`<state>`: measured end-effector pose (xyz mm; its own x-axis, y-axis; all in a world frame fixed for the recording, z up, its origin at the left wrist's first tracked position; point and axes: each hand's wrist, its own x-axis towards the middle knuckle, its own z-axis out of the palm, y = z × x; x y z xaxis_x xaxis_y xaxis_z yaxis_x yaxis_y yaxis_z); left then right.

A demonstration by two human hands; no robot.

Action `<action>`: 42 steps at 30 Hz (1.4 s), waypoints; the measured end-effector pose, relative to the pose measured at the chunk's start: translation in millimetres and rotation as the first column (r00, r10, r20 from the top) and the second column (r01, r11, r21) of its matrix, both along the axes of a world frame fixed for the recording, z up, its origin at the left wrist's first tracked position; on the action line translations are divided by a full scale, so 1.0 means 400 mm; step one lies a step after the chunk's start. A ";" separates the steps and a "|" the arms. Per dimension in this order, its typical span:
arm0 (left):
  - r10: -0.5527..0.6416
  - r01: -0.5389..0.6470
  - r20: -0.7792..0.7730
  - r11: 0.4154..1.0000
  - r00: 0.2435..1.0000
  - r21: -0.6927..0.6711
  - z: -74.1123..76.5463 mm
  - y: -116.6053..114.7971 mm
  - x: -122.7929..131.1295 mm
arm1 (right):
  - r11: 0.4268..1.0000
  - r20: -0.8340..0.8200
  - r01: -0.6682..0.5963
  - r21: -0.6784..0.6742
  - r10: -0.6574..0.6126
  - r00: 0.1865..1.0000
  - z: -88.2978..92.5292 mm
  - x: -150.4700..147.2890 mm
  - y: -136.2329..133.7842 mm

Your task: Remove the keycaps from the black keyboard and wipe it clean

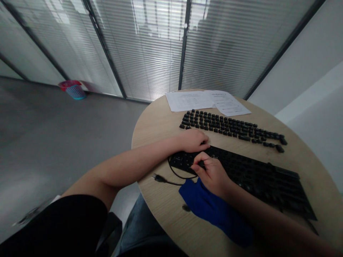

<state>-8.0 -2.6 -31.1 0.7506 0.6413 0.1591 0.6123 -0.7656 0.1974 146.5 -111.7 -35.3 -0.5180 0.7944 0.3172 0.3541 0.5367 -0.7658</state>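
A black keyboard base [249, 175] with its keycaps removed lies across the round wooden table [155, 125]. My left hand [194, 140] rests palm down on the keyboard's far left corner, fingers together. My right hand [213, 172] is closed in a pinch over the left end of the keyboard, holding what looks like a small dark keycap. Several loose black keycaps [230, 127] are laid out in rows behind the keyboard. A blue cloth [214, 210] lies under my right wrist.
The keyboard's black cable and USB plug [158, 177] loop off near the table's left edge. Two printed paper sheets [206, 101] lie at the far side. A pink and blue basket [72, 89] stands on the grey floor by the glass wall.
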 end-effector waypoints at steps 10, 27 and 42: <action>-0.017 0.022 0.095 0.998 0.995 -0.051 -0.009 0.007 -0.004 | 0.981 -0.186 0.079 -0.179 -0.112 0.976 -0.054 0.009 0.012; -0.092 0.379 0.540 0.810 0.837 -0.448 0.093 -0.006 -0.091 | 0.868 -0.495 0.210 -0.450 -0.438 0.751 0.038 0.050 0.108; -0.016 0.258 0.421 0.811 0.907 -0.525 0.101 0.001 -0.116 | 0.866 -0.362 0.234 -0.441 -0.411 0.837 0.003 0.049 0.115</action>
